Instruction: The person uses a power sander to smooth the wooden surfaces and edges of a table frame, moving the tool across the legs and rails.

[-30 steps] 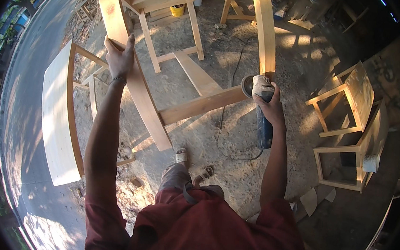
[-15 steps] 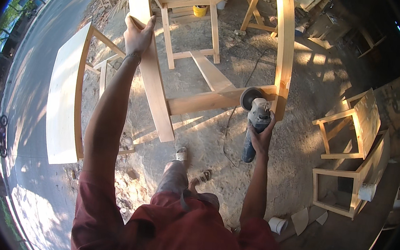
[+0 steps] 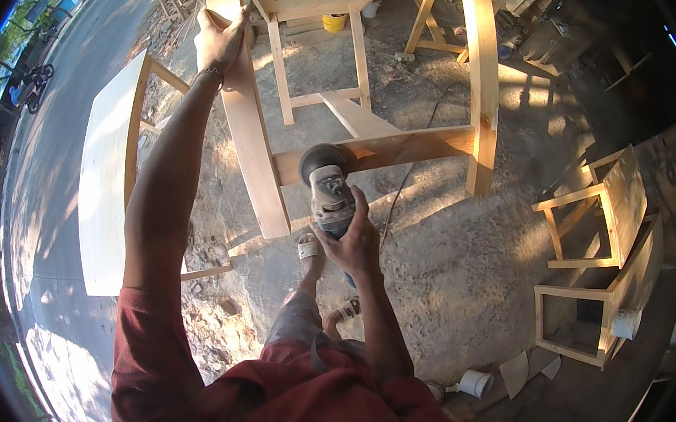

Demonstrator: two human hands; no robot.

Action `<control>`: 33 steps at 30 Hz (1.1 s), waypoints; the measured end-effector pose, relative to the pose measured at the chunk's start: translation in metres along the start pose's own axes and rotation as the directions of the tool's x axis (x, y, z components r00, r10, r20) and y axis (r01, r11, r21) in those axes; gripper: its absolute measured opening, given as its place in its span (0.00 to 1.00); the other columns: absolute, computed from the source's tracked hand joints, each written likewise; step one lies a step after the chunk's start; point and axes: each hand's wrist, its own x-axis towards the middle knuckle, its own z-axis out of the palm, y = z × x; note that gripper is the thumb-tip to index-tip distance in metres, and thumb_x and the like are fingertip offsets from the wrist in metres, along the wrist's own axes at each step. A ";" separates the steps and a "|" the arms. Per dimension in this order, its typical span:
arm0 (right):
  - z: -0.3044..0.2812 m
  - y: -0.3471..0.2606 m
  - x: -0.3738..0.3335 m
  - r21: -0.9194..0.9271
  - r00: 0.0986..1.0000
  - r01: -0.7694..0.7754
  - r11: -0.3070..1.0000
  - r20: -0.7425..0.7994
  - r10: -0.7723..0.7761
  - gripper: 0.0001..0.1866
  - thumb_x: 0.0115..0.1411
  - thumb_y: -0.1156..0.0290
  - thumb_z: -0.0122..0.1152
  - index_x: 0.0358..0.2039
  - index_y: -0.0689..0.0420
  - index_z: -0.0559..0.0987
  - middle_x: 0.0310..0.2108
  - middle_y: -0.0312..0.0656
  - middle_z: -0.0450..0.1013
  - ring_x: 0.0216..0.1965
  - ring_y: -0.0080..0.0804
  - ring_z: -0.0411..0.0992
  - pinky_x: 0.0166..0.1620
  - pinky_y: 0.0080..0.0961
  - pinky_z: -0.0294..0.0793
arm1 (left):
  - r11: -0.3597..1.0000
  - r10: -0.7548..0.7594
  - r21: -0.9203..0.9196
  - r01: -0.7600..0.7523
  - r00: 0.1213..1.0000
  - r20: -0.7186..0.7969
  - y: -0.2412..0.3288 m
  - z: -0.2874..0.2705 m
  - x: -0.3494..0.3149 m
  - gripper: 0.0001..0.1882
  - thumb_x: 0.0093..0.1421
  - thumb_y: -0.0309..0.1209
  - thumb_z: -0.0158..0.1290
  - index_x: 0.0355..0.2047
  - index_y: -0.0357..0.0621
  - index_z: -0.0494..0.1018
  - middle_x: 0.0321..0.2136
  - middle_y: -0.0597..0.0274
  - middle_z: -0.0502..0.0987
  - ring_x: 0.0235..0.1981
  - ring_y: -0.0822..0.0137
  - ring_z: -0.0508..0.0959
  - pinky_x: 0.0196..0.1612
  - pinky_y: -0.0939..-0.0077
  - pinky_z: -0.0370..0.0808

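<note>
A pale wooden furniture frame stretches out in front of me, its left leg and right leg joined by a crossbar. My left hand is closed around the upper part of the left leg. In my right hand I grip the body of an angle grinder. Its round disc is at the crossbar's left end, close to the left leg; whether it touches the wood I cannot tell. The grinder's rear part is mostly hidden behind my hand.
A wooden table stands at the left beside the road. Two small wooden frames sit at the right, near a white bucket. A cord trails over the dirt floor. Farther off is a yellow bucket.
My right hand has carried the grinder leftward along the crossbar, from near the right leg to near the left one. My left hand still grips the left leg.
</note>
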 end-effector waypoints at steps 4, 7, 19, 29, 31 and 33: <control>0.000 -0.011 0.018 -0.004 0.996 -0.031 1.000 0.086 0.031 0.55 0.50 0.57 0.79 0.69 0.58 0.53 0.52 0.64 0.74 0.47 0.62 0.79 0.48 0.49 0.81 | 0.999 -0.024 0.028 0.024 1.000 0.020 0.000 -0.002 0.006 0.54 0.51 0.68 0.61 0.65 0.42 0.59 0.52 0.31 0.77 0.56 0.38 0.78 0.58 0.53 0.74; -0.030 0.006 0.028 0.023 0.990 -0.136 0.990 -0.022 0.137 0.54 0.50 0.57 0.79 0.68 0.58 0.54 0.52 0.64 0.74 0.50 0.62 0.78 0.51 0.49 0.80 | 0.999 0.005 0.041 -0.006 1.000 0.018 -0.004 -0.001 0.013 0.52 0.51 0.65 0.64 0.64 0.40 0.62 0.53 0.33 0.77 0.56 0.40 0.77 0.59 0.55 0.74; -0.167 0.139 0.058 0.174 0.877 -0.333 0.927 -0.304 0.372 0.50 0.55 0.59 0.75 0.68 0.58 0.52 0.57 0.59 0.71 0.56 0.50 0.75 0.58 0.43 0.75 | 0.992 -0.012 0.122 0.011 1.000 0.001 -0.006 0.008 0.020 0.55 0.52 0.67 0.61 0.68 0.41 0.59 0.57 0.32 0.74 0.59 0.38 0.75 0.62 0.53 0.71; -0.174 0.121 0.091 0.174 0.881 -0.290 0.941 -0.335 0.334 0.49 0.53 0.57 0.75 0.67 0.62 0.56 0.58 0.59 0.68 0.57 0.52 0.72 0.59 0.43 0.73 | 0.993 0.020 0.112 -0.022 1.000 0.016 -0.006 0.002 0.014 0.54 0.53 0.67 0.60 0.68 0.42 0.59 0.54 0.34 0.76 0.58 0.39 0.76 0.61 0.53 0.72; -0.173 0.119 0.089 0.183 0.871 -0.324 0.928 -0.325 0.368 0.50 0.53 0.57 0.75 0.68 0.62 0.55 0.58 0.59 0.68 0.57 0.52 0.73 0.59 0.43 0.73 | 0.992 -0.004 0.126 0.000 1.000 0.028 0.000 0.003 0.012 0.55 0.53 0.68 0.60 0.68 0.42 0.59 0.55 0.34 0.76 0.58 0.39 0.76 0.61 0.53 0.72; -0.170 0.120 0.077 0.172 0.863 -0.360 0.917 -0.313 0.397 0.51 0.53 0.57 0.75 0.68 0.61 0.54 0.58 0.59 0.68 0.57 0.51 0.73 0.59 0.42 0.73 | 0.990 -0.019 0.138 0.016 1.000 0.022 -0.003 0.003 0.018 0.55 0.52 0.68 0.60 0.68 0.42 0.59 0.55 0.33 0.76 0.58 0.39 0.76 0.61 0.53 0.72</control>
